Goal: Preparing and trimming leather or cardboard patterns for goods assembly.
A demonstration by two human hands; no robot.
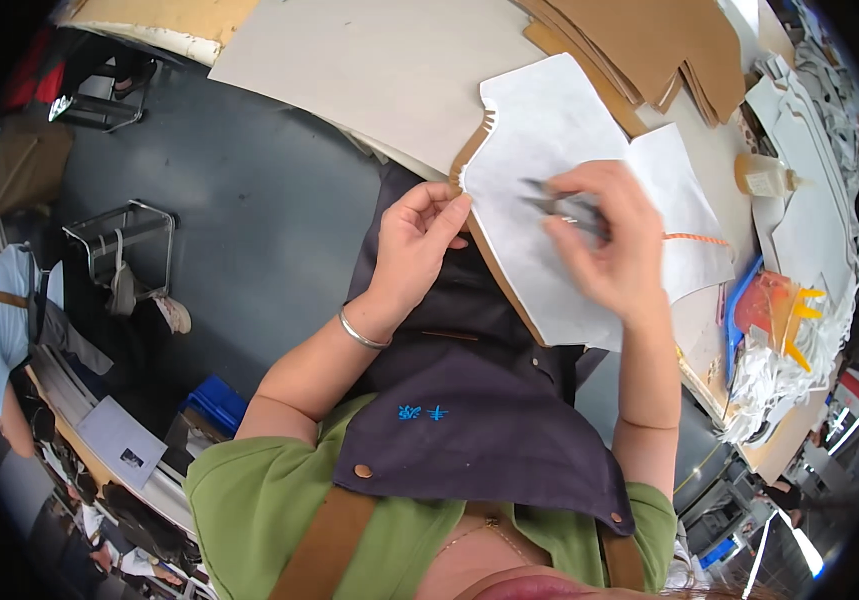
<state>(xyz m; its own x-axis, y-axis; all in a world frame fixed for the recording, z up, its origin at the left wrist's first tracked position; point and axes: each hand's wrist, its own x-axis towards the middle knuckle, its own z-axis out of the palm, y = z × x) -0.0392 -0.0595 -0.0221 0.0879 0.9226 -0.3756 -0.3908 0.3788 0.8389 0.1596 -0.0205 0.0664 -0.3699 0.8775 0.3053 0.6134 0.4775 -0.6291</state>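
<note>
A large curved panel (539,120), white on its upper face with a brown edge strip showing along its left side, lies partly on the table and overhangs toward my apron. Short notches show along its upper left curve. My left hand (414,235) is closed, thumb and fingers pinching the panel's left edge just below those notches. Over the middle of the panel, my right hand (614,235) grips small dark snips (537,196), their tips pointing left. Motion blurs the snips, so I cannot tell whether the blades touch the panel.
Stacked brown pieces (639,40) lie at the table's (349,60) far side. To the right stand a glue bottle (761,175) and a red-orange container (777,305) with yellow handles, beside white scraps (764,385). A metal-framed stool (149,235) and a seated person (4,310) are at left.
</note>
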